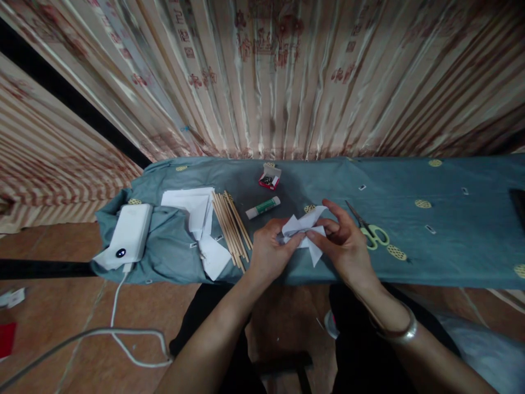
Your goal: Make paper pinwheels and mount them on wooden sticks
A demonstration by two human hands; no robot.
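Observation:
A white paper pinwheel (305, 223), with pointed blades sticking out, is held between both hands above the table's front part. My left hand (270, 249) pinches its left side, thumb near the centre. My right hand (344, 243) grips the right side with thumb and fingers, the index finger raised off the paper. What lies under the fingertips at the centre is hidden. Just beyond the paper lies a glue stick (263, 208) with a green label. Right of my right hand rest scissors (371, 232) with pale green handles.
Several thin wooden sticks (230, 227) lie left of my hands, beside white paper sheets and scraps (197, 210). A small open red box (269, 178) with dark bits stands farther back. A white power bank (130, 232) with a cable sits at the left end. Behind the cloth-covered table (463, 241) hangs a curtain (287, 82).

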